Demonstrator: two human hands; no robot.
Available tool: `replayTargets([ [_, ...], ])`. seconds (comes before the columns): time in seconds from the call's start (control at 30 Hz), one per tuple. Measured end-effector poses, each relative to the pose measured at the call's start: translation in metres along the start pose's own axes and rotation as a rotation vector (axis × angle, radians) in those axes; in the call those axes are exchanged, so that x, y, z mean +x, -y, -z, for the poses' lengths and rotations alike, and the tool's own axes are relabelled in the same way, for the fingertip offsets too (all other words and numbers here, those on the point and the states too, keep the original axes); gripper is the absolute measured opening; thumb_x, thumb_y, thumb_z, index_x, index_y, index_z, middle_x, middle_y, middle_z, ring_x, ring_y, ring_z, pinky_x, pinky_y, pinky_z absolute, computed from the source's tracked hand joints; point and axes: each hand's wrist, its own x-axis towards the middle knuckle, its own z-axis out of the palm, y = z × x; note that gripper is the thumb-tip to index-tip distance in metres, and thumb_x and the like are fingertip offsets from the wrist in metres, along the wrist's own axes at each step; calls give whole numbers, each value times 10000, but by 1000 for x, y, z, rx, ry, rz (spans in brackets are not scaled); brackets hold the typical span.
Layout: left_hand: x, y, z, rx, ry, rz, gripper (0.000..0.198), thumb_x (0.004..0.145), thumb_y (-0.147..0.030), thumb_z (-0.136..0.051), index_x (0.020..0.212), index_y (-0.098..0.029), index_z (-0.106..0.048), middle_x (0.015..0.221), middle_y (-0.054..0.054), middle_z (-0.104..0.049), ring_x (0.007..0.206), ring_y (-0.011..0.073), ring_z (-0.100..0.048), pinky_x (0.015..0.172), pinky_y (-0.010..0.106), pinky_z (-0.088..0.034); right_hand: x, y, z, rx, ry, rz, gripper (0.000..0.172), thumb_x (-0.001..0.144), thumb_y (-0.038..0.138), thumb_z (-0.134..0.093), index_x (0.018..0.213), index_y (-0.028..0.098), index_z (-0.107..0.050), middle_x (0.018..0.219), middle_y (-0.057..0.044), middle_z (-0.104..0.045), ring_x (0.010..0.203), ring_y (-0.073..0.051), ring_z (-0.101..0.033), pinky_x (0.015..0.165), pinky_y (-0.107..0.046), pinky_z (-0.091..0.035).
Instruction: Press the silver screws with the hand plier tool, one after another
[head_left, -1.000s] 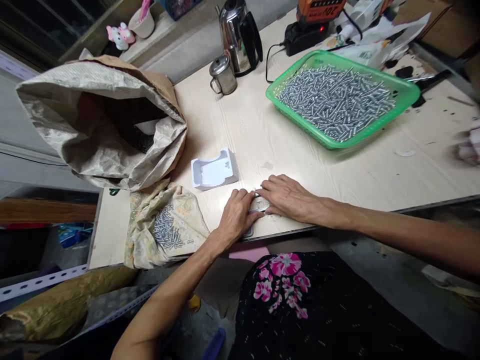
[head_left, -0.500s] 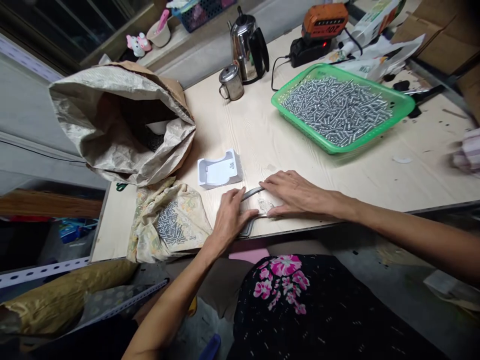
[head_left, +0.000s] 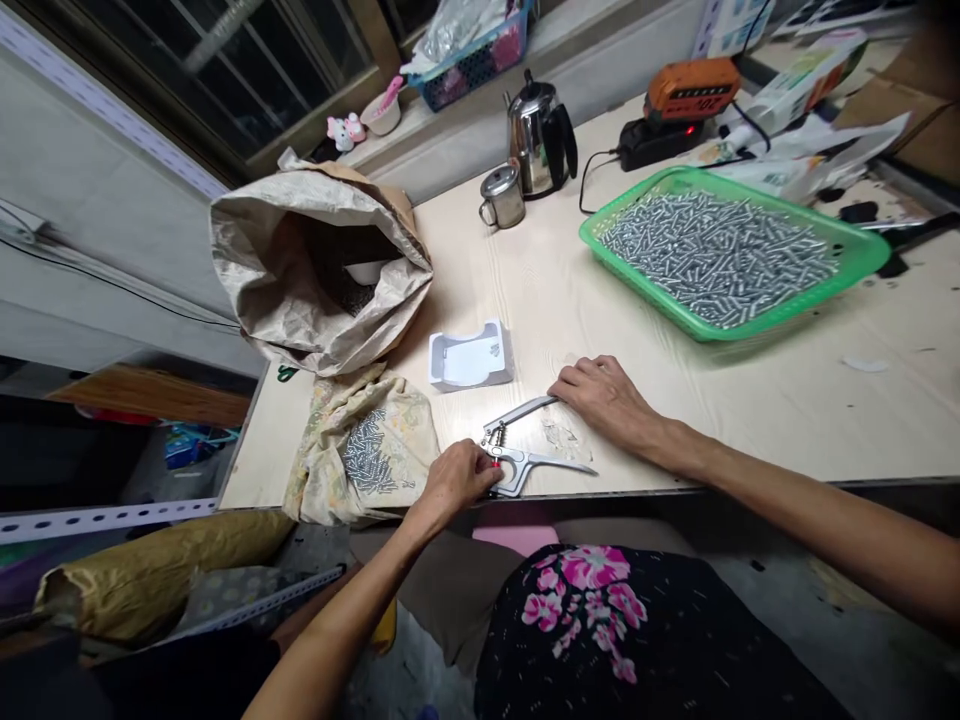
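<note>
A silver spring-loaded pair of pliers lies at the table's front edge, its two handles spread apart and a coil spring between them. My left hand is closed around its pivot end, near a small red part, and hides the jaws. My right hand has its curled fingertips on the end of the upper handle, while the lower handle points right, untouched. Behind the pliers sits a white open tray with a few tiny pieces in it. Left of my left hand, small metal pins rest on a floral cloth.
A green basket full of metal pins stands right of centre. The large open sack is at the left. Farther back are a steel mug, a kettle and an orange battery on a charger.
The pliers' handles are spread wider. My right hand has left the lower handle and stays at the upper one. My view has shifted, and a blurred shape at the right edge is gone.
</note>
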Motion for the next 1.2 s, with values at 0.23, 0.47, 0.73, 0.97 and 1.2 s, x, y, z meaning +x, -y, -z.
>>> replayTargets([
  [0.23, -5, 6, 33, -85, -131, -26, 211, 805, -281, -621, 667, -153, -716, 670, 41, -691, 650, 164, -616, 598, 249, -388, -1, 0, -5, -45, -47, 19, 323, 959, 51, -346, 946, 208, -629, 892, -45, -643, 878, -205, -494, 862, -386, -257],
  [0.47, -9, 1, 107, -269, -810, -226, 259, 849, -353, -654, 986, -158, -754, 892, 58, -729, 712, 141, -624, 684, 265, -491, -5, 1, -4, -31, -28, 16, 281, 960, 119, -370, 964, 208, -636, 920, -69, -649, 904, -240, -509, 818, -401, -279],
  [0.73, -37, 86, 76, 209, -379, -103, 137, 822, -146, -657, 712, -196, -722, 769, 65, -665, 823, 231, -578, 738, 332, -452, -9, 1, -11, -15, -60, 10, 352, 954, 111, -314, 996, 226, -644, 946, -79, -652, 930, -265, -503, 822, -423, -297],
  [0.97, -54, 121, 22, 287, -218, -195, 132, 905, -243, -595, 856, -203, -711, 858, 74, -636, 895, 239, -531, 790, 336, -451, -10, 2, -10, -14, -14, -9, 371, 959, 117, -294, 1021, 220, -645, 973, -95, -649, 939, -279, -491, 829, -435, -306],
  [1.2, -43, 135, 4, 252, -350, -199, 206, 968, -250, -470, 884, -181, -646, 883, 76, -622, 892, 219, -545, 864, 368, -464, -11, 3, -11, -36, -23, -7, 359, 961, 128, -299, 1019, 216, -642, 981, -97, -652, 937, -280, -488, 822, -429, -315],
])
